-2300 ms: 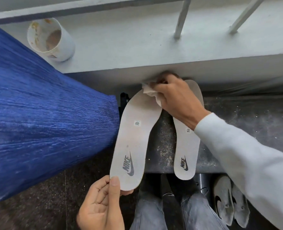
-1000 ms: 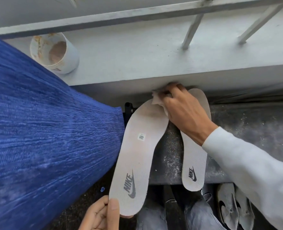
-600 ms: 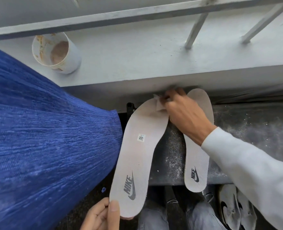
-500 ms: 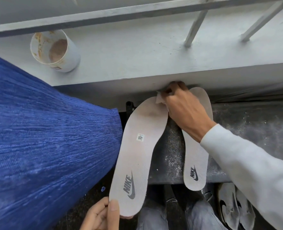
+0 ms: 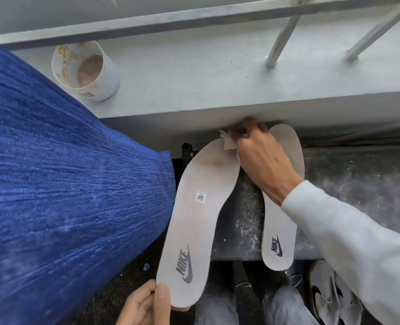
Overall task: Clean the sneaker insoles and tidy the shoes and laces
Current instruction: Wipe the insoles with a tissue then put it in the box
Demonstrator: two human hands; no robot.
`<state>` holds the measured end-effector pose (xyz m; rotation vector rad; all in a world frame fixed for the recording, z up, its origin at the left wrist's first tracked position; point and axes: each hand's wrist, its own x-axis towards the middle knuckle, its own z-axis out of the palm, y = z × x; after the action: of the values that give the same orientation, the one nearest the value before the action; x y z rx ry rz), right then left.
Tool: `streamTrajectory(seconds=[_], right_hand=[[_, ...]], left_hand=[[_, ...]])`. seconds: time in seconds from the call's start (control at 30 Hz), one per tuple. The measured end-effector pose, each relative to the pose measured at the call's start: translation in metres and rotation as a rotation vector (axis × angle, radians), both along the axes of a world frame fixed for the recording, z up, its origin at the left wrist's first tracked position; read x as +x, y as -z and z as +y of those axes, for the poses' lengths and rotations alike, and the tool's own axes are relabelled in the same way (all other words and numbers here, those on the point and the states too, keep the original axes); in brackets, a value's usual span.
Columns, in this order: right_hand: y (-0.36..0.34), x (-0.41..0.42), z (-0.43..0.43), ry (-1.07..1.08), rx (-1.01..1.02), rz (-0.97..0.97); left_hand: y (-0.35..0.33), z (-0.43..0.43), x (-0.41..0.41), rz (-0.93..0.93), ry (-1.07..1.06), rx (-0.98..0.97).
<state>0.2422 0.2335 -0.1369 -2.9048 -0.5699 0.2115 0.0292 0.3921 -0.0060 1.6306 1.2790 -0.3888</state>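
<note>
My left hand (image 5: 145, 303) pinches the heel of a white insole (image 5: 199, 216) with a grey logo and holds it up lengthwise. At its toe end my right hand (image 5: 262, 158) grips a crumpled white wipe (image 5: 227, 140) and presses it on the insole's tip. A second white insole (image 5: 281, 228) lies on the dark stone step (image 5: 358, 184), partly under my right wrist. A pair of grey sneakers (image 5: 330, 294) stands on the floor at the lower right, half hidden by my sleeve.
A blue curtain (image 5: 65, 195) fills the left side. A stained white cup (image 5: 86, 69) lies on the grey window ledge (image 5: 217, 73), below metal bars (image 5: 281, 38). My legs in grey jeans (image 5: 217, 308) are at the bottom.
My right hand has rubbed the wipe in small strokes around the toe of the held insole. My left hand has kept its hold on the heel.
</note>
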Motion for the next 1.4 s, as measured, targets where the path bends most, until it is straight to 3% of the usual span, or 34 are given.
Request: streamTrajectory(seconds=[0.07,0.13,0.23,0.3,0.4,0.5,0.63,0.73,0.83,0.9,1.07,1.17,1.27,1.4], right_hand=[[-0.004,-0.009,-0.001,-0.027,0.106,-0.014],[-0.010,-0.026,-0.002,-0.216,0.259,0.017],[-0.012,-0.041,-0.009,-0.519,0.225,0.059],[-0.008,-0.030,-0.014,-0.438,0.179,0.053],[0.001,0.000,-0.017,-0.152,0.029,0.042],[-0.010,0.010,-0.011,-0.080,0.007,0.016],[-0.051,-0.031,0.004,-0.218,0.372,0.057],[-0.073,-0.075,0.011,-0.494,0.588,0.235],[-0.063,-0.092,0.008,-0.746,0.586,0.345],[-0.049,-0.081,0.005,-0.770,0.522,0.353],[-0.012,-0.013,-0.012,-0.352,0.248,0.156],[-0.039,-0.012,-0.011,-0.302,0.420,0.175],[-0.077,-0.052,-0.002,-0.467,0.715,0.290],[-0.067,-0.094,0.002,-0.774,0.608,0.344]], left_hand=[[-0.003,-0.003,0.004,-0.001,-0.037,0.006],[-0.002,-0.003,0.003,-0.006,-0.076,-0.013],[-0.002,-0.005,0.007,-0.011,-0.123,0.034],[-0.003,-0.009,0.008,-0.020,-0.139,0.087],[-0.002,-0.011,0.006,-0.046,-0.158,0.106],[-0.003,-0.010,0.004,-0.043,-0.145,0.111],[-0.002,-0.013,0.004,-0.041,-0.146,0.113],[-0.001,-0.018,0.006,-0.076,-0.141,0.153],[-0.003,-0.023,0.009,-0.114,-0.141,0.174],[-0.001,-0.026,0.008,-0.131,-0.161,0.165],[0.003,-0.026,0.005,-0.103,-0.213,0.091],[0.006,-0.026,0.003,-0.120,-0.216,0.111],[0.007,-0.026,0.005,-0.149,-0.237,0.126],[0.004,-0.029,0.006,-0.144,-0.176,0.136]])
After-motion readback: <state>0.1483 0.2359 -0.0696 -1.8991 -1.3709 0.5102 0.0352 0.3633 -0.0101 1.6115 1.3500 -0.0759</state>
